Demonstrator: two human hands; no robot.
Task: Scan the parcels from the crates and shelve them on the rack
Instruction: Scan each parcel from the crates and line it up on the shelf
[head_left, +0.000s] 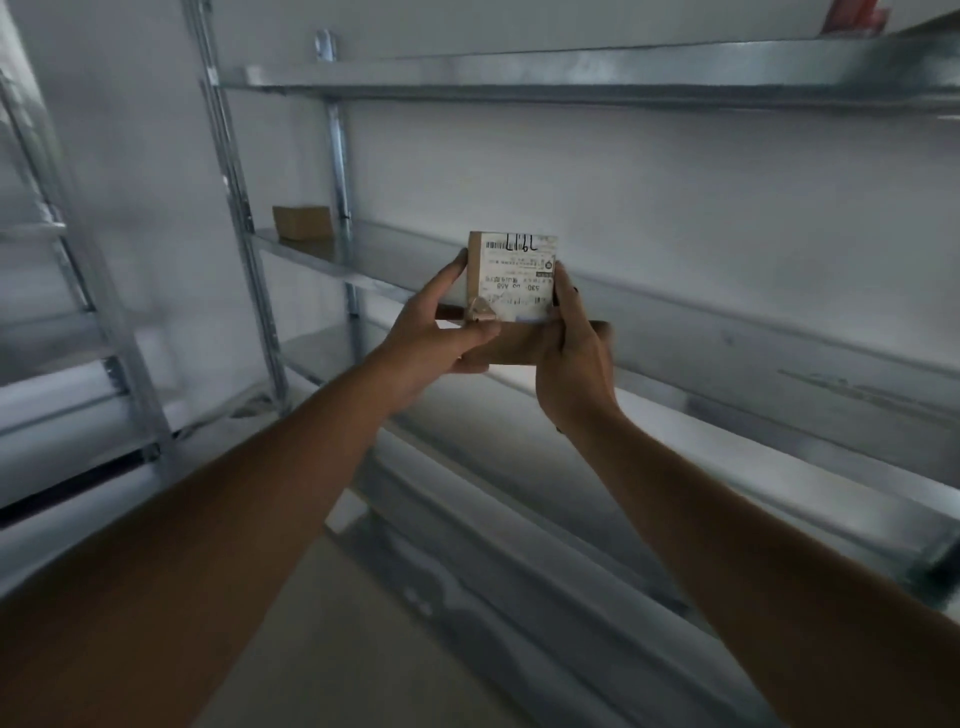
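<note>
I hold a small brown cardboard parcel (511, 280) with a white shipping label, upside down, in front of the metal rack (727, 332). My left hand (436, 332) grips its left side, thumb across the lower front edge. My right hand (571, 358) grips its right side and underside. The parcel hovers at the height of the middle shelf's front edge. A second small brown parcel (302, 222) sits on that middle shelf at its far left end.
The rack has several galvanised shelves: an upper one (571, 73), the middle one, and lower ones (675, 431). A red item (854, 15) shows on the top shelf at right. Another rack (78, 312) stands at left. Beige floor lies below.
</note>
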